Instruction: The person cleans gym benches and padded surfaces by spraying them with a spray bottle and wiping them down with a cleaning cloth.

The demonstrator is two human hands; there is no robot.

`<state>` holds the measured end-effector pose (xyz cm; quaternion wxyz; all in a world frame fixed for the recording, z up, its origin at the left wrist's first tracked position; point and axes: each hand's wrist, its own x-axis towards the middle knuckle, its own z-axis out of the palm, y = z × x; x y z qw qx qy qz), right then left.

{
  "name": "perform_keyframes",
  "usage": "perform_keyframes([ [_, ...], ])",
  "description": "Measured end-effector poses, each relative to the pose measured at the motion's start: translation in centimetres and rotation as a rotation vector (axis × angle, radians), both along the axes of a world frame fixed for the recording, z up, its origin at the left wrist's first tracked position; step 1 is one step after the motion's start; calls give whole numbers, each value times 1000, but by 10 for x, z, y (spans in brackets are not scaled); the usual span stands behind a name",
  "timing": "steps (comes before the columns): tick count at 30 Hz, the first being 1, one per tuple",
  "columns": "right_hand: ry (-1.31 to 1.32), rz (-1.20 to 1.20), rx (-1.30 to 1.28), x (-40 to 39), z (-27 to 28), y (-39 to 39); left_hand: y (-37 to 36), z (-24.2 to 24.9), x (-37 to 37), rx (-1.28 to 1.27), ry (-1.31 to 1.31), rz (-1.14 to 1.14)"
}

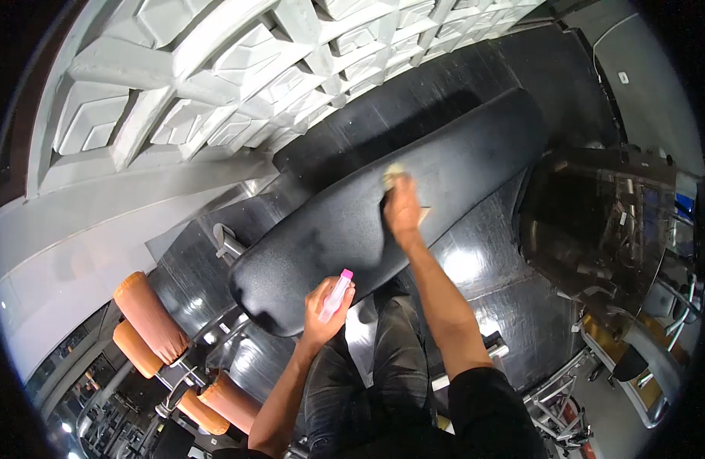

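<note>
A long black padded bench [475, 145] stretches diagonally across the middle of the view. My left hand [327, 310] is wrapped round a small clear bottle [336, 297] with a pink top, near the bench's front edge. Farther up, my right hand [402, 208] is on the bench surface, pressing a yellowish cloth [394, 174] against it. Part of the cloth shows beyond the fingers and is blurred; a small corner shows beside the hand.
A white wall with raised panels [245, 61] rises behind the bench. Orange-brown padded rollers [150, 317] stand at lower left. At right are a dark glossy panel [597, 222] and metal frames. Dark flooring [521, 321] lies below.
</note>
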<state>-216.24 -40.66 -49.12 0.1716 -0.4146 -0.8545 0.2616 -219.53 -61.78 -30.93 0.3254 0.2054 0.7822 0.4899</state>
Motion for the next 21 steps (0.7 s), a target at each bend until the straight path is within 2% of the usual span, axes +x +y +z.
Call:
perform_keyframes([
  [2,-147,529,-132,4,9,-25,4,1,-2,26,15,5],
  [3,-150,530,-135,5,7,-18,4,1,-3,23,12,6],
  [5,-159,761,-23,4,3,21,3,2,-5,23,24,-44],
  [7,-190,416,-44,-2,-2,59,-3,-1,-7,14,35,-64],
  [8,-168,111,-125,-9,2,68,-4,-2,-7,11,50,-80],
  [10,-50,-174,-54,-29,-4,55,-8,-5,-10,-2,34,-50],
  [12,-65,96,-90,-42,-9,18,-11,-5,-11,-9,12,-25],
  [13,-118,374,23,-45,-42,-3,-13,-5,-12,-32,5,-17],
  [14,-97,533,-198,-52,-20,-22,-13,-8,-12,-46,-1,-9],
  [15,-127,744,-228,-61,14,-23,-16,-13,-11,-2,-30,10],
  [16,-211,716,-200,-68,14,-16,-14,-13,-11,19,-43,43],
  [18,-379,470,-139,-79,-18,19,-15,-11,-16,3,-17,16],
  [20,-591,336,-169,-84,17,73,-19,-12,-18,-6,2,22],
  [21,-669,278,-127,-84,10,93,-22,-12,-20,-15,22,26],
])
